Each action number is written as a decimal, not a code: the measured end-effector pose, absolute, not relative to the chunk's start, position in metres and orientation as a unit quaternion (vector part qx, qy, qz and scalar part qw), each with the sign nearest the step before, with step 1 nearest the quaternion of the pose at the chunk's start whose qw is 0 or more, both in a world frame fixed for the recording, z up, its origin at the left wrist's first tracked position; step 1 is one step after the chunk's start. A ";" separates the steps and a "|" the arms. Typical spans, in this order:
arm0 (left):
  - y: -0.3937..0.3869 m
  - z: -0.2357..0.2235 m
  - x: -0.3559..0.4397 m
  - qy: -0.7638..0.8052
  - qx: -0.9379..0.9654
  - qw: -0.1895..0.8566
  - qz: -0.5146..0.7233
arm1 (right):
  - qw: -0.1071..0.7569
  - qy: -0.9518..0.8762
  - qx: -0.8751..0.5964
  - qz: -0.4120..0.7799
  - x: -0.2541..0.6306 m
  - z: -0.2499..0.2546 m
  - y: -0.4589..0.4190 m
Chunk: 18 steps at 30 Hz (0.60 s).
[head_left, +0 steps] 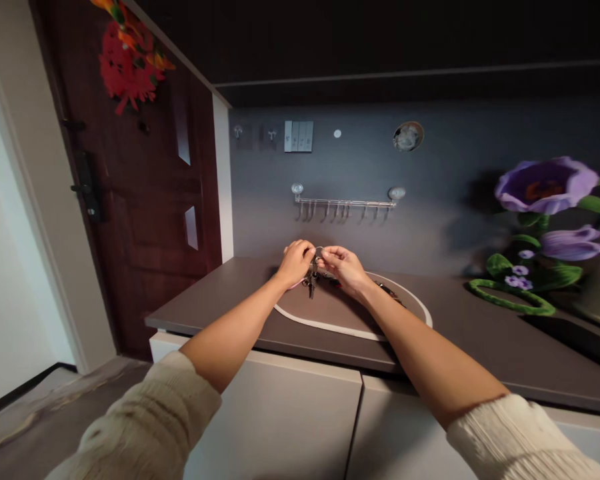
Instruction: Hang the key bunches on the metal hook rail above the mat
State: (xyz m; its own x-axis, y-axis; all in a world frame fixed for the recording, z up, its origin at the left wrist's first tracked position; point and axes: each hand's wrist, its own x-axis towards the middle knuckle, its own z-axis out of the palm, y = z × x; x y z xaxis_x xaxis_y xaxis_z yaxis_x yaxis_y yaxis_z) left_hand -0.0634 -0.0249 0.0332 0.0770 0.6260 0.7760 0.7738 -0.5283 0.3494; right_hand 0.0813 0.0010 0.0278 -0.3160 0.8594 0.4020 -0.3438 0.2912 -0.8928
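My left hand [298, 259] and my right hand [344, 268] meet above an oval mat [325, 327] with a white rim. Between them hangs a bunch of keys [312, 285] on a metal ring. The fingers of both hands are closed in a pinch on the ring, left and right of it. Small dark items [387, 291] lie on the mat, partly hidden behind my right hand and forearm; I cannot make out what they are. Above, on the wall, a rail with hooks [347, 202] hangs from two suction cups.
The dark countertop [195, 300] ends at its front edge over pale cabinets [280, 407]. Purple artificial flowers [545, 190] stand at the right. At the left is a dark red door [145, 267] with a black handle [83, 189]. A wall switch panel [299, 137] sits above the rail.
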 end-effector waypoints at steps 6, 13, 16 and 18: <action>-0.024 0.032 -0.063 -0.490 -0.725 0.096 -0.475 | 0.529 -0.631 -0.240 0.515 0.082 0.024 0.005; -0.023 0.029 -0.059 -0.495 -0.719 0.091 -0.480 | 0.555 -0.677 -0.283 0.391 0.083 0.026 0.005; -0.025 0.029 -0.057 -0.497 -0.710 0.066 -0.493 | 0.567 -0.673 -0.298 0.370 0.083 0.029 0.006; -0.025 0.032 -0.058 -0.499 -0.700 0.057 -0.508 | 0.574 -0.668 -0.298 0.368 0.083 0.034 0.008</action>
